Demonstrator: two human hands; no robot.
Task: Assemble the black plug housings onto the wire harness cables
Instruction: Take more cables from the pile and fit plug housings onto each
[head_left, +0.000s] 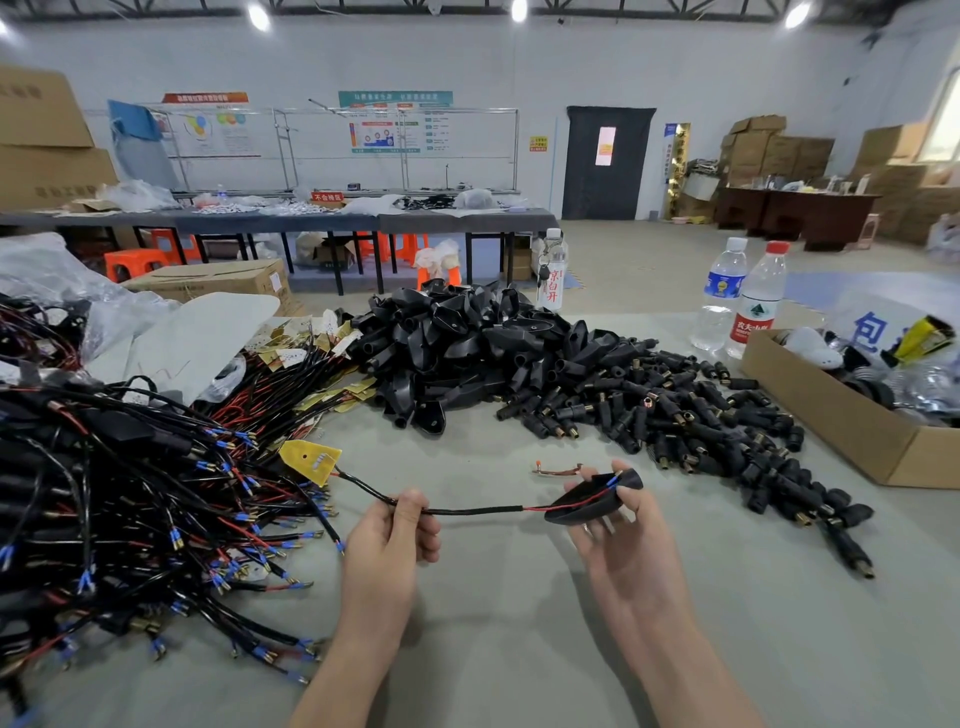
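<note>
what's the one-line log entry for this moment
left hand: grips cable | right hand: holds black plug housing | red and blue wires run into housing | stage: threading cable through housing

The counter (519, 613) looks like a smooth, matt grey sheet. The housing (587, 501) at centre right is smooth black plastic with a soft sheen, same as the pile of housings (467, 338) behind it. The cable (467, 512) has a slick black jacket, and its tag (310, 460) is yellow paper or film, can't tell which. The small plugs (675, 415) on the right are matt black with brass-looking metal tips. The box (831, 426) is plain brown cardboard, and the bottles (722, 291) are clear glossy plastic.
</note>
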